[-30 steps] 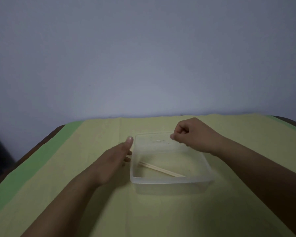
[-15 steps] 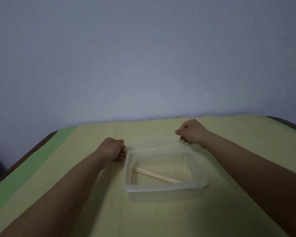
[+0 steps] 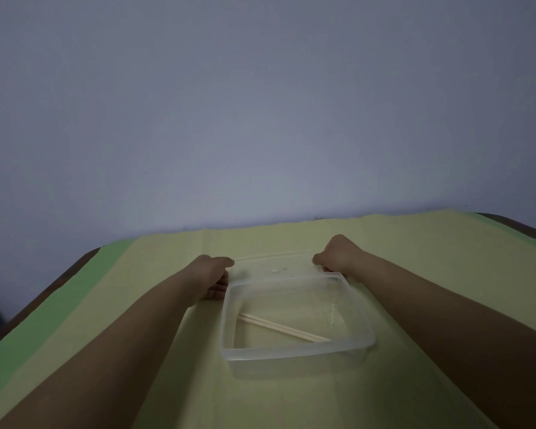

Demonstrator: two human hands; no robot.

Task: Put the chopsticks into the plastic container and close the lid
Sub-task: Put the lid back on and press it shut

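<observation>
A clear plastic container [image 3: 294, 352] stands on the yellow cloth, right of centre. Two pale wooden chopsticks [image 3: 283, 328] lie diagonally on its bottom. Behind it the transparent lid [image 3: 273, 263] is raised off the far rim and tilted. My left hand [image 3: 212, 278] grips the lid's left edge with curled fingers. At the lid's right edge, my right hand [image 3: 338, 255] pinches it in a fist.
The yellow tablecloth [image 3: 167, 382] has a green stripe [image 3: 44, 329] along the left side. The dark table edge [image 3: 59, 280] shows at the left and far right. A plain wall [image 3: 260, 119] stands right behind the table.
My left hand has moved from beside the container to the lid's left edge and closed on it. My right hand has shifted outward to the lid's right edge. The lid has lifted a little.
</observation>
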